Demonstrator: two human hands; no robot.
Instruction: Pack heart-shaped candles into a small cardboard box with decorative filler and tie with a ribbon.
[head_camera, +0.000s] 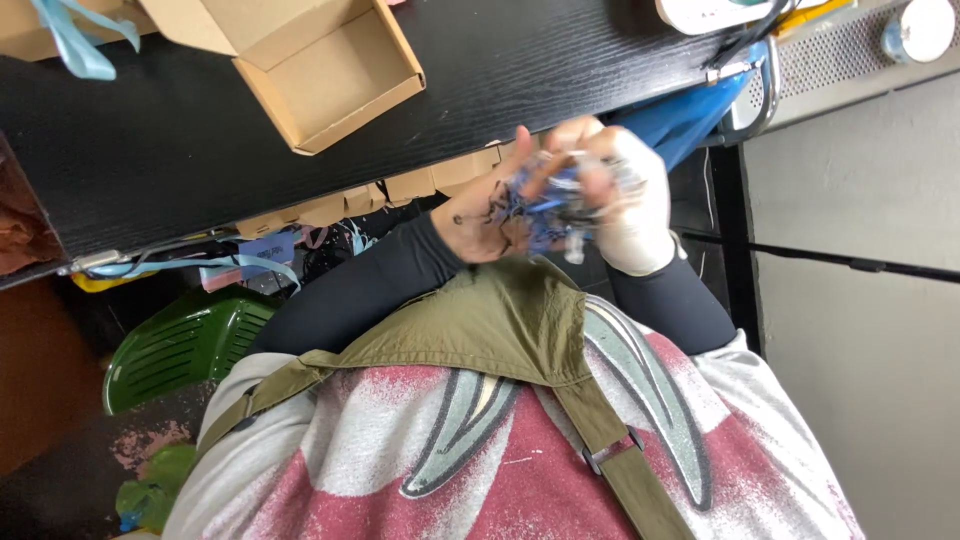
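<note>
— Where are your hands right now?

— Both up in front of my chest, pressed together around one thing. My left hand has its palm turned toward me, fingers curled in, and my right hand is closed over from the other side. Between them is a clump of shredded paper, blue and white strips, all tangled.

— So neither hand is free?

— No. Both are clamped on the clump, touching it and each other. It has no real long axis; it is a loose wad, with a few strips hanging out below my fingers.

— And which way does the box lie from there?

— The open cardboard box sits on the black counter, away from my body and off on my left hand's side, well apart from the clump. My left hand is the nearer one to it. Its open face is toward me.

— Anything else near?

— Flat cardboard pieces line the counter's near edge just beside my left hand, and a pale blue ribbon lies at the far corner.
</note>
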